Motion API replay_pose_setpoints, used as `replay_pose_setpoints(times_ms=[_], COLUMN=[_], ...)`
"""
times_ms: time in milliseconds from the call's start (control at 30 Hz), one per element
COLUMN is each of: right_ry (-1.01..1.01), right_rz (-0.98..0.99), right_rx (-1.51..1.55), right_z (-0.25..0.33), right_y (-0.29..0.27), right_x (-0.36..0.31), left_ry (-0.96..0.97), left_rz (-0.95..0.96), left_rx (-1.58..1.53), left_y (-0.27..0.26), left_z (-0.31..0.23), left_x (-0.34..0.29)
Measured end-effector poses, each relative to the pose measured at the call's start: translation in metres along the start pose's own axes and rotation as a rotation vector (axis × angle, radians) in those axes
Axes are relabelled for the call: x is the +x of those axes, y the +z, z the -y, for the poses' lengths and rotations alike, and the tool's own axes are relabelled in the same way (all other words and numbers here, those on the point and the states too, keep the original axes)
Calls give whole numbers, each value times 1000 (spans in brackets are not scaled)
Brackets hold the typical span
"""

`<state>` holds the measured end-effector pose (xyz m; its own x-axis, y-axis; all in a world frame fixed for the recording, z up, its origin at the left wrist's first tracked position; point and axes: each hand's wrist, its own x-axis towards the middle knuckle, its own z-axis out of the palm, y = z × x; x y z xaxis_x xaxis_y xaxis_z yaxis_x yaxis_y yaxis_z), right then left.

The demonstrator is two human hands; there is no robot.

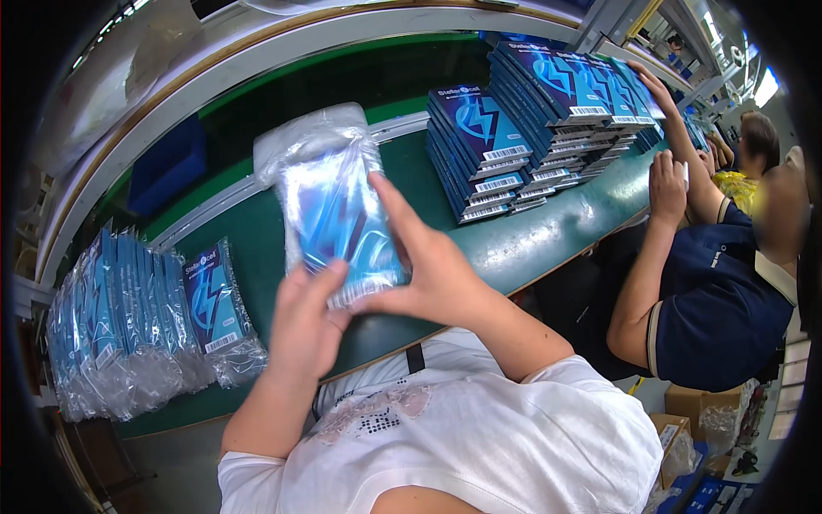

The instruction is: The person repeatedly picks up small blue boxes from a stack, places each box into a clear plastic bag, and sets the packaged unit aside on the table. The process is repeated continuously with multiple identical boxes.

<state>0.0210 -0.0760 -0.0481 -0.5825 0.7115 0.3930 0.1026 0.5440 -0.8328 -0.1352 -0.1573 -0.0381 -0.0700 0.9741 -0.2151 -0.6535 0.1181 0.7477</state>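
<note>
A flat blue box (342, 224) with a lightning-bolt print lies in or under shiny clear plastic in front of me, over a pile of clear plastic bags (310, 128). My left hand (310, 319) grips the box's near left corner, thumb on top; its other fingers are mostly hidden. Along the right side runs my right hand (424, 261), its index finger stretched up the edge and its thumb at the near edge. The hands almost meet at the near edge. Motion slightly blurs the left hand and the box.
Bagged blue boxes (128, 308) stand in a row at the left. Tall stacks of unbagged blue boxes (548, 103) fill the far right of the green table (548, 244). A co-worker in a dark shirt (715, 300) sits at the right, one hand on the stacks.
</note>
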Motion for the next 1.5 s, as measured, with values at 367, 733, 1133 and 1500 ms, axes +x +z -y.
replay_pose_setpoints(times_ms=[367,733,1133,1500], right_ry=[-297,-400,147,201], right_rz=[18,-131,-107,-293], right_rx=[169,-124,-1191,73], right_z=[33,26,-56,3], right_y=[27,-41,-98,-60], right_x=[-4,43,76,26], left_ry=[-140,727,710,587], left_rz=[230,-255,-25,60], left_rx=[58,1054,1912,1694], left_y=[-4,-64,-44,-48], left_z=[-4,-48,-32,-15], left_x=[-7,-36,-24,12])
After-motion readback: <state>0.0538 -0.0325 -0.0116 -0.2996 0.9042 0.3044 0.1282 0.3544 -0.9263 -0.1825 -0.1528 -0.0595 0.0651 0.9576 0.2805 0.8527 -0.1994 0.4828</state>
